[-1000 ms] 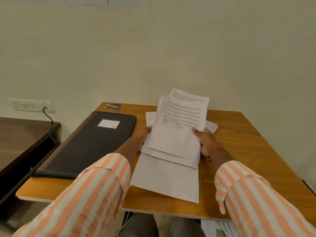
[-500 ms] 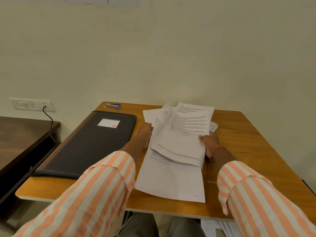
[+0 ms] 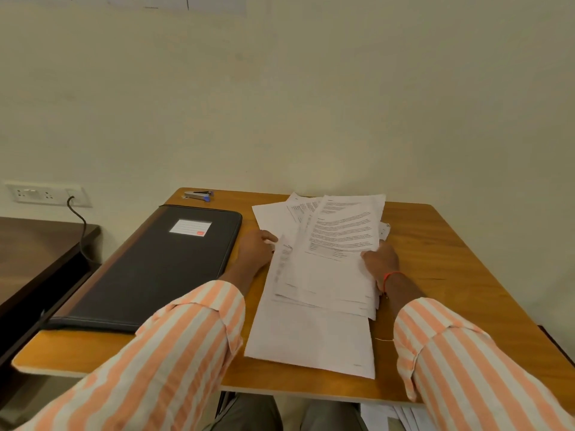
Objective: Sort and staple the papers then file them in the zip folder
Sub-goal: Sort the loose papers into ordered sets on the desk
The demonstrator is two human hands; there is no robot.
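Observation:
A loose stack of printed papers [image 3: 326, 269] lies on the wooden table [image 3: 435, 275], fanned out at its far end. My left hand [image 3: 255, 250] holds the stack's left edge, thumb on top of the sheets. My right hand [image 3: 381, 259] grips the right edge, fingers under the sheets. A single blank sheet [image 3: 311, 337] lies flat beneath, nearer me. The black zip folder [image 3: 149, 269] with a white label lies closed on the table's left side. A small stapler [image 3: 199, 195] sits at the far left corner.
A darker side table [image 3: 31, 253] stands to the left, with a wall socket [image 3: 46, 192] and a black cable above it. More papers [image 3: 392, 415] lie on the floor under the table's near edge. The wall is close behind the table.
The stack, held tilted up off the table a second ago, has been lowered and now lies nearly flat on the blank sheet. Both hands came down with it.

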